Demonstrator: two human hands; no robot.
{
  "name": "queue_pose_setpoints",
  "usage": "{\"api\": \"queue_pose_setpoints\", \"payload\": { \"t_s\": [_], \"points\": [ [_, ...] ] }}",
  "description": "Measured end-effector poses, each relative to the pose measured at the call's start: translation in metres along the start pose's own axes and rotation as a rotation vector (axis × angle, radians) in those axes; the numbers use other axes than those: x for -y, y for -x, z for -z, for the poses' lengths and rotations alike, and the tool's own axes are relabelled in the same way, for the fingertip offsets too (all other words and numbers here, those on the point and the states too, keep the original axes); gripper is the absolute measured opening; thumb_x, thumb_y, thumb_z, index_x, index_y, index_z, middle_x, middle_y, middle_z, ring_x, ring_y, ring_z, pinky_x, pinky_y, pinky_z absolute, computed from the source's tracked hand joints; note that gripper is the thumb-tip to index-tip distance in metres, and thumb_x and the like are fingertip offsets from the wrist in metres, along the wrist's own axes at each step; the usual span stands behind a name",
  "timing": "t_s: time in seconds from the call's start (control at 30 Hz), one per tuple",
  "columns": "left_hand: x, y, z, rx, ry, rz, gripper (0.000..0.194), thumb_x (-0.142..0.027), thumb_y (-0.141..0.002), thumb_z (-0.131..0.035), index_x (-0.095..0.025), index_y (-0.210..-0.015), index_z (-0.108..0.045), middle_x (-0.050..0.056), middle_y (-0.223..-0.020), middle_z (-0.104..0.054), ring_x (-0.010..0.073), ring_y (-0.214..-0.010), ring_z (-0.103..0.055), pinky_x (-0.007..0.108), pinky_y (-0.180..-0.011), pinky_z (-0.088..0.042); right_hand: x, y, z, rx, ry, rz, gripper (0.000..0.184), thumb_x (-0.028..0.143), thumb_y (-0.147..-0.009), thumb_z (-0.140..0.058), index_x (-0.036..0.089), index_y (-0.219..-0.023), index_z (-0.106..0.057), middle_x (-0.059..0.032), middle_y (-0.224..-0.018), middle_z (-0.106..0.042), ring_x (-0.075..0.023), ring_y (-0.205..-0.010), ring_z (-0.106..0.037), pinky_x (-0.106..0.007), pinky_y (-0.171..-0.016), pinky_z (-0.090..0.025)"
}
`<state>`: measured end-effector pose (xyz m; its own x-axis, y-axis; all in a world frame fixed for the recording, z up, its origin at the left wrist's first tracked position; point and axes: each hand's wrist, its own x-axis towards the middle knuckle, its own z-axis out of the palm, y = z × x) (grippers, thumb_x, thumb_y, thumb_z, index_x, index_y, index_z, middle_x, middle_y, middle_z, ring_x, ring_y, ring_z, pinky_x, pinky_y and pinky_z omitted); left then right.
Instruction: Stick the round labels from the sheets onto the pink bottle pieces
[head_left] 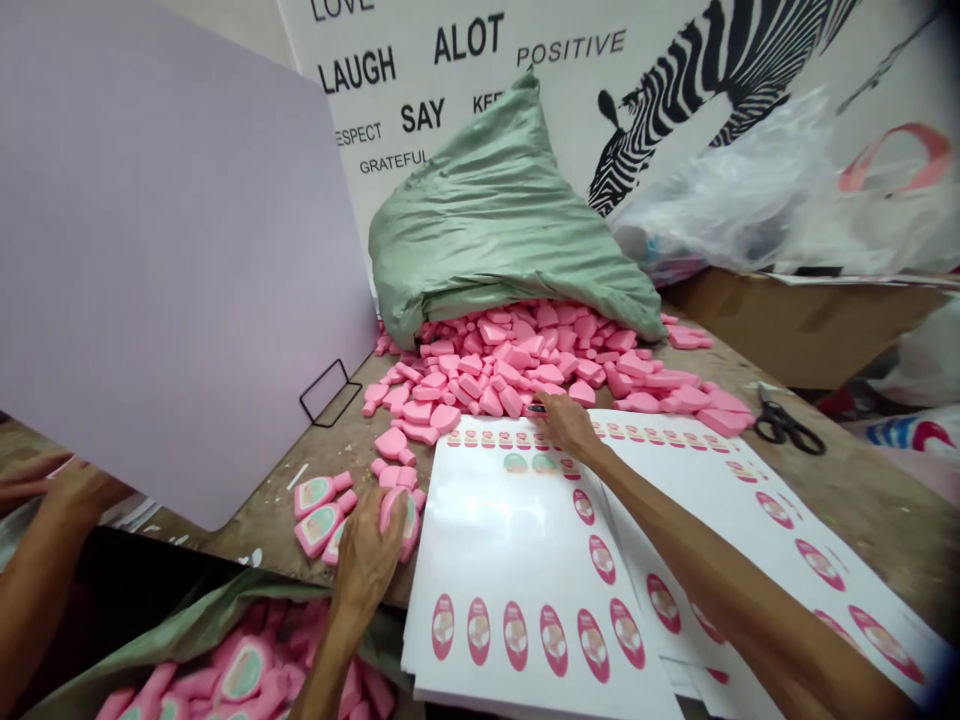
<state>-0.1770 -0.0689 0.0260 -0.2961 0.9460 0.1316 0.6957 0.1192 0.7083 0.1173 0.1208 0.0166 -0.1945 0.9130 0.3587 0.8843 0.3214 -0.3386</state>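
Observation:
My left hand [369, 555] is closed around a pink toy bottle [409, 528] with a green label, over the table's front edge. Beside it lie several labelled pink bottles [318, 528]. My right hand [566, 428] reaches across the sticker sheet [487, 520] to its far edge, by the heap of plain pink bottles [517, 360]. Its fingers are pressed together on something small and dark that I cannot make out. Stickers remain along the sheet's edges, with two green ones [544, 463] near the top. A second sticker sheet [690, 500] lies partly under my right forearm.
A green sack [510, 220] spills the heap. Black scissors [787, 425] lie at right. At left stand a pale board [180, 230] and a black wire stand [330, 393]; another person's hand [82, 490] is beyond. Below, an open sack [172, 620] holds labelled bottles.

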Motion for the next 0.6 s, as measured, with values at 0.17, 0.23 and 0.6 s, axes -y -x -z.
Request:
{"api": "queue_pose_setpoints", "payload": {
  "t_s": [0.17,0.23,0.6],
  "points": [
    [-0.001,-0.008,0.002,-0.244,-0.198,-0.100,0.032,-0.030,-0.080,-0.048,-0.011,-0.103,-0.059,0.020,-0.109,-0.058,0.0343,-0.107,-0.051,0.052,-0.092,-0.040,0.004,0.011,0.015,-0.053,0.074,0.153,0.026,0.015,-0.081,-0.050,0.012,-0.103,-0.063,-0.0154,-0.093,-0.064,-0.0283,-0.091,-0.055,-0.038,-0.078,-0.040],
    [-0.019,-0.005,-0.001,-0.321,-0.092,-0.142,0.035,-0.033,-0.080,-0.050,-0.013,-0.107,-0.059,0.019,-0.115,-0.056,0.0337,-0.113,-0.047,0.051,-0.096,-0.038,0.013,0.037,0.029,-0.080,0.068,0.255,0.031,0.017,-0.084,-0.048,0.014,-0.113,-0.060,-0.0125,-0.095,-0.064,-0.0253,-0.091,-0.054,-0.037,-0.081,-0.040],
    [-0.093,0.032,-0.054,0.741,1.337,0.365,0.031,-0.038,-0.076,-0.068,-0.010,-0.086,-0.062,0.010,-0.082,-0.068,0.0170,-0.069,-0.065,0.033,-0.073,-0.052,0.064,0.161,0.062,-0.103,-0.188,0.681,0.051,0.016,-0.083,-0.054,0.021,-0.132,-0.040,-0.0039,-0.081,-0.060,-0.0173,-0.070,-0.052,-0.033,-0.066,-0.042]
  ]
}}
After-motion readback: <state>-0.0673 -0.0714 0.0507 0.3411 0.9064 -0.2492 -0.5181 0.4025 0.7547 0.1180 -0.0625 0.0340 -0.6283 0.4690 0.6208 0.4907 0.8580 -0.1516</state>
